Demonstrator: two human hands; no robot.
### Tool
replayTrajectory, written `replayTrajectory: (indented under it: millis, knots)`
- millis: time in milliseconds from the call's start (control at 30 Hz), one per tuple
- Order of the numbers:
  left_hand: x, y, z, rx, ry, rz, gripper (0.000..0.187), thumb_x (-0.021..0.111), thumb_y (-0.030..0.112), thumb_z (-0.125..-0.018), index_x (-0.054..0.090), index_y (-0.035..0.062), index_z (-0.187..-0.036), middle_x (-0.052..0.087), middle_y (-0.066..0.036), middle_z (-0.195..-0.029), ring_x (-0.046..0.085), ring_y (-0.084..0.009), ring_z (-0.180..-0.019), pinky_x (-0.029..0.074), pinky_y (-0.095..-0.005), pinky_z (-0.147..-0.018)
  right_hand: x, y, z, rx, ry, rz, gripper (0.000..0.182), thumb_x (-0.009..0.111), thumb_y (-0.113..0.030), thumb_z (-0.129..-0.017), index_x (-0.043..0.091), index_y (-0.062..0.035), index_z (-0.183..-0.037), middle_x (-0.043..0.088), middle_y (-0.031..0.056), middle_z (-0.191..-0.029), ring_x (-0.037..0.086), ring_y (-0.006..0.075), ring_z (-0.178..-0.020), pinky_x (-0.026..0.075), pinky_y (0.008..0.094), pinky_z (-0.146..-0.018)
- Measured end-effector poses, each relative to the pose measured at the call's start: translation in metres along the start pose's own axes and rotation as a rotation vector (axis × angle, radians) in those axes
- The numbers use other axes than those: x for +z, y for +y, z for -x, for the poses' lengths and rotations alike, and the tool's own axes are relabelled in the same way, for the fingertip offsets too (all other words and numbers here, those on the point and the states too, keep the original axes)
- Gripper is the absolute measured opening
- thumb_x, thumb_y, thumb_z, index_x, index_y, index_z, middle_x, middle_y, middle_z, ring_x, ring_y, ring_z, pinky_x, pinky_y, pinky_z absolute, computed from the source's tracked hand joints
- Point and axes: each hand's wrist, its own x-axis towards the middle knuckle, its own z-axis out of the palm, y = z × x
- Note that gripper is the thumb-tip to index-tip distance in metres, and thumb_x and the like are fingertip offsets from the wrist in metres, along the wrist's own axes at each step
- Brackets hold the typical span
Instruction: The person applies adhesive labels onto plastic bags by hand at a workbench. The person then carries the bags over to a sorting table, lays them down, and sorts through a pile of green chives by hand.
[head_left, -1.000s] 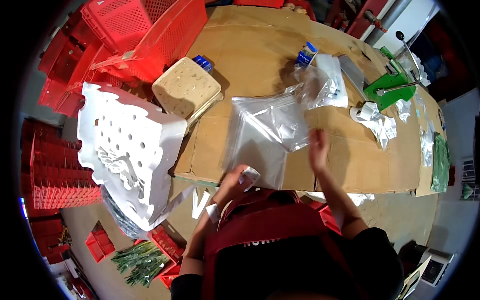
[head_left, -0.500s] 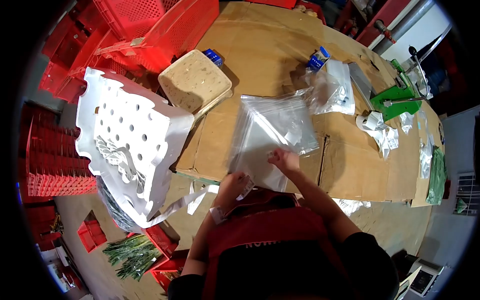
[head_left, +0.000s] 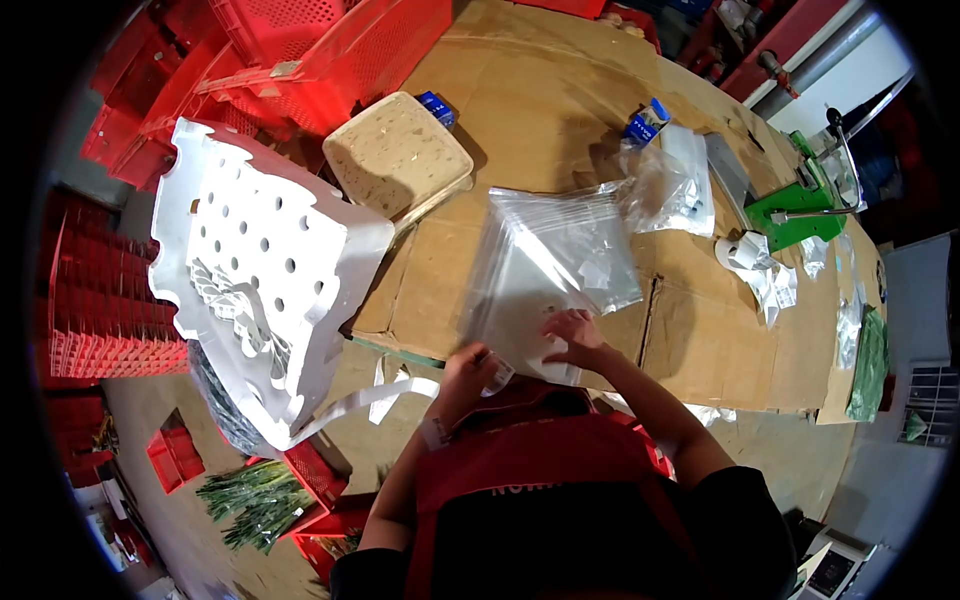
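Clear plastic bags (head_left: 555, 265) lie in a loose stack on the cardboard-covered table (head_left: 700, 340), stretching away from my two hands toward the far side. My right hand (head_left: 572, 335) rests palm down on the near corner of the stack, fingers spread flat and open, clasping nothing. My left hand (head_left: 468, 368) sits just beside it at the table's near edge, curled closed on a small white label (head_left: 497, 375) that sticks out between the fingers. Both forearms come up from my red apron (head_left: 530, 470), the right one angled in from the right, the left bent close to my body.

Left of my left hand a white perforated foam tray (head_left: 265, 265) leans over the table edge, with a beige foam block (head_left: 398, 155) beyond it. Right of my right hand the cardboard lies bare up to a white tape roll (head_left: 740, 250) and a green sealer (head_left: 795, 200), both well apart from my grip.
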Motion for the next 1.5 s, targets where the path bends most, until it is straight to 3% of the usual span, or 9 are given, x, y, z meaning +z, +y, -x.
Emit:
replayTrajectory:
  millis: [167, 333, 400, 500, 567, 667, 867, 967, 1500]
  knots:
    - [0.003, -0.006, -0.002, -0.045, 0.010, 0.162, 0.013, 0.056, 0.009, -0.078, 0.049, 0.0005, -0.070, 0.048, -0.002, -0.060, 0.041, -0.0075, -0.056, 0.037, -0.0256, -0.050, 0.008, 0.006, 0.012, -0.107, 0.078, 0.001, 0.022, 0.068, -0.026, -0.065, 0.062, -0.0129, -0.082, 0.055, 0.0021, -0.098, 0.046, 0.0217, -0.100, 0.032, 0.0380, -0.086]
    - [0.004, -0.017, -0.002, -0.090, -0.024, 0.044, 0.012, 0.055, 0.009, -0.078, 0.051, 0.0003, -0.072, 0.050, -0.003, -0.061, 0.045, -0.0072, -0.056, 0.039, -0.0255, -0.051, -0.011, 0.009, 0.000, 0.413, 0.080, -0.462, 0.014, 0.066, -0.018, -0.073, 0.062, -0.0090, -0.082, 0.056, 0.0045, -0.091, 0.053, 0.0216, -0.090, 0.042, 0.0358, -0.078]
    - [0.003, -0.012, 0.002, -0.115, 0.014, -0.016, 0.011, 0.056, 0.011, -0.078, 0.053, 0.0002, -0.076, 0.052, -0.004, -0.063, 0.046, -0.0071, -0.057, 0.040, -0.0251, -0.051, -0.030, 0.046, -0.004, 0.396, 0.835, -0.726, 0.019, 0.062, -0.006, -0.075, 0.056, -0.0020, -0.094, 0.055, 0.0082, -0.092, 0.051, 0.0176, -0.085, 0.043, 0.0297, -0.072]
    - [0.002, 0.001, 0.000, -0.227, -0.013, 0.183, 0.013, 0.058, 0.013, -0.078, 0.054, 0.0003, -0.081, 0.055, -0.008, -0.066, 0.052, -0.0135, -0.059, 0.042, -0.0279, -0.055, -0.093, 0.020, -0.008, 0.464, 1.269, -0.393, 0.028, 0.062, -0.002, -0.072, 0.052, -0.0011, -0.098, 0.053, 0.0113, -0.097, 0.050, 0.0200, -0.086, 0.043, 0.0294, -0.073]
    - [0.014, 0.000, -0.003, -0.012, -0.032, 0.056, 0.015, 0.059, 0.013, -0.078, 0.054, 0.0005, -0.083, 0.057, -0.010, -0.069, 0.055, -0.0185, -0.063, 0.043, -0.0299, -0.057, -0.099, -0.029, -0.012, 0.163, 0.849, 0.185, 0.027, 0.058, 0.002, -0.075, 0.053, -0.0047, -0.101, 0.054, 0.0080, -0.097, 0.051, 0.0195, -0.086, 0.040, 0.0297, -0.077]
    - [0.027, -0.001, -0.010, 0.224, -0.132, -0.086, 0.017, 0.060, 0.015, -0.076, 0.055, 0.0010, -0.086, 0.059, -0.014, -0.075, 0.058, -0.0275, -0.071, 0.044, -0.0337, -0.061, -0.047, -0.052, -0.012, 0.009, -0.044, -0.626, 0.022, 0.070, -0.011, -0.068, 0.060, -0.0060, -0.087, 0.061, 0.0052, -0.082, 0.056, 0.0201, -0.080, 0.037, 0.0366, -0.081]
    - [0.006, 0.007, -0.008, -0.034, -0.193, -0.363, 0.024, 0.062, 0.021, -0.074, 0.058, 0.0011, -0.086, 0.059, -0.018, -0.073, 0.058, -0.0333, -0.069, 0.044, -0.0361, -0.061, -0.008, -0.025, -0.016, 0.469, 0.077, -0.778, 0.026, 0.068, -0.031, -0.069, 0.060, -0.0070, -0.070, 0.061, 0.0049, -0.067, 0.057, 0.0192, -0.061, 0.042, 0.0345, -0.073]
    - [0.001, -0.001, -0.006, -0.068, -0.156, -0.402, 0.024, 0.061, 0.022, -0.074, 0.059, 0.0004, -0.085, 0.059, -0.018, -0.070, 0.058, -0.0329, -0.067, 0.044, -0.0368, -0.060, -0.007, 0.002, -0.015, 0.278, 0.167, 0.139, 0.032, 0.069, -0.036, -0.065, 0.060, -0.0100, -0.080, 0.061, 0.0072, -0.075, 0.058, 0.0239, -0.072, 0.040, 0.0351, -0.077]
    - [0.001, 0.000, -0.003, 0.149, -0.038, -0.210, 0.019, 0.057, 0.012, -0.072, 0.048, -0.0029, -0.065, 0.045, -0.015, -0.054, 0.045, -0.0233, -0.048, 0.038, -0.0353, -0.047, -0.005, -0.007, 0.011, -0.153, 0.067, 0.109, 0.024, 0.068, -0.027, -0.062, 0.060, -0.0182, -0.084, 0.053, -0.0012, -0.098, 0.046, 0.0195, -0.098, 0.029, 0.0399, -0.088]
